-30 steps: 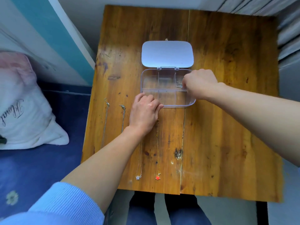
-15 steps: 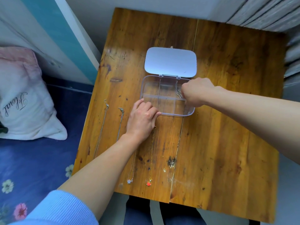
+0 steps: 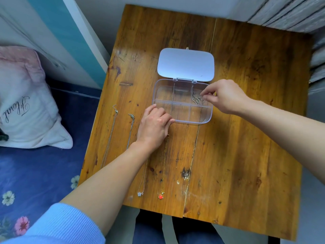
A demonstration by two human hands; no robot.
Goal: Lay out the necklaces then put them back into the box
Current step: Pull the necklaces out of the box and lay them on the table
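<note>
A clear plastic box (image 3: 207, 118) with several compartments lies open on the wooden table (image 3: 246, 138), its white lid (image 3: 186, 64) folded back. A bunched silver necklace (image 3: 197, 100) sits in the box's back right compartment, and my right hand (image 3: 225, 97) pinches it with thumb and forefinger. My left hand (image 3: 153, 125) rests curled on the table against the box's front left corner. Several necklaces lie straight on the table: two silver chains (image 3: 112, 134) (image 3: 131, 131) at the left, one with a silver pendant (image 3: 140, 193), one gold with a red pendant (image 3: 161, 196).
The table's left edge borders a blue flowered bed cover (image 3: 35, 173) with a white pillow (image 3: 22, 106). A grey slatted surface (image 3: 290, 13) lies past the far right corner. My knees (image 3: 158, 231) show under the front edge.
My right hand has drawn back to the right and opened from a fist over the box into a pinch on the silver necklace. The left hand stays at the box corner.
</note>
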